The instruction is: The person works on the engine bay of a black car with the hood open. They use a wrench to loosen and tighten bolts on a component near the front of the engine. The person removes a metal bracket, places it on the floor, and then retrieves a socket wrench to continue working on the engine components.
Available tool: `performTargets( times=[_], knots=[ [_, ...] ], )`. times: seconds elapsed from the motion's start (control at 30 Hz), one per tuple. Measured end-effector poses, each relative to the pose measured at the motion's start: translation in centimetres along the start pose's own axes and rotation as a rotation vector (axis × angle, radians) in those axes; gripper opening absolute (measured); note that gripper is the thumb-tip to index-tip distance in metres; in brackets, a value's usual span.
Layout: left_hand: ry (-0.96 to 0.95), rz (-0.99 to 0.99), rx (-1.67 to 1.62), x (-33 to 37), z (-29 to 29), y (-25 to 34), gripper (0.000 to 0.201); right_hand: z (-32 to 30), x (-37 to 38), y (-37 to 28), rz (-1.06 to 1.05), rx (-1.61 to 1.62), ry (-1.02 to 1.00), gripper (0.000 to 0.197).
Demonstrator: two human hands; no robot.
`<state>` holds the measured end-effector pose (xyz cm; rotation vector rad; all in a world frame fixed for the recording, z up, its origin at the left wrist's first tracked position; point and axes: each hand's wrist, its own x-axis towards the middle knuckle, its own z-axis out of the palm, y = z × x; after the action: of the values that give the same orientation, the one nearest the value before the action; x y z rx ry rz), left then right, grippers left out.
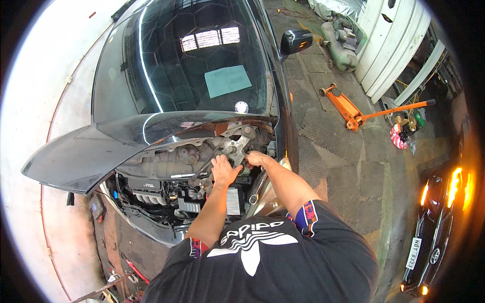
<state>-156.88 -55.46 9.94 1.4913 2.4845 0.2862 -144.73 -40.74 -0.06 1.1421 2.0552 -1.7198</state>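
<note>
Bracket [239, 147], grey metal, between left hand [224, 170] and right hand [256, 159].

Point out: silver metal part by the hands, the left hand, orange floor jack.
Silver metal part [242, 143]: head view, on its bare metal face.
Left hand [225, 170]: head view, on the back of the hand.
Orange floor jack [345, 106]: head view, on its body.

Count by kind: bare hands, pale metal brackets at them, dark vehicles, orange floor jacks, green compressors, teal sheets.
Bare hands: 2 (left hand, right hand)
Pale metal bracket: 1
Dark vehicles: 2 (hood-up car, vehicle with lit orange lights)
Orange floor jack: 1
Green compressor: 1
Teal sheet: 1
Total: 8
</note>
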Motion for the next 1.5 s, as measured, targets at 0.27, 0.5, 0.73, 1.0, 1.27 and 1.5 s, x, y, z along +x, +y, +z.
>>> performTargets(
  times=[0.27,0.5,0.73,1.0,1.27,1.5],
  knots=[
    [0.027,0.026,-0.025,-0.1,0.8,-0.1,0.068,0.2,2.9,1.9,-0.286,-0.615,0.087,0.036],
    [0.02,0.048,-0.005,-0.1,0.7,-0.2,0.069,-0.7,0.2,-1.5,0.092,-0.43,-0.165,0.041],
    [0.038,0.05,0.004,-0.1,1.0,-0.4,0.07,-0.1,-1.6,-1.8,-0.142,-0.637,0.002,0.049],
    [-0.01,0.036,-0.067,0.1,0.5,-0.6,0.073,0.3,-4.1,-3.7,0.05,-0.542,0.075,0.047],
    [0.032,0.036,-0.104,-0.7,0.6,-0.3,0.079,2.5,0.2,-0.1,-0.052,-0.78,0.283,0.037],
    [0.067,0.089,0.06,-0.2,-1.2,0.7,0.097,-0.3,0.8,-1.0,-0.067,-0.583,0.033,0.033]
  ],
)
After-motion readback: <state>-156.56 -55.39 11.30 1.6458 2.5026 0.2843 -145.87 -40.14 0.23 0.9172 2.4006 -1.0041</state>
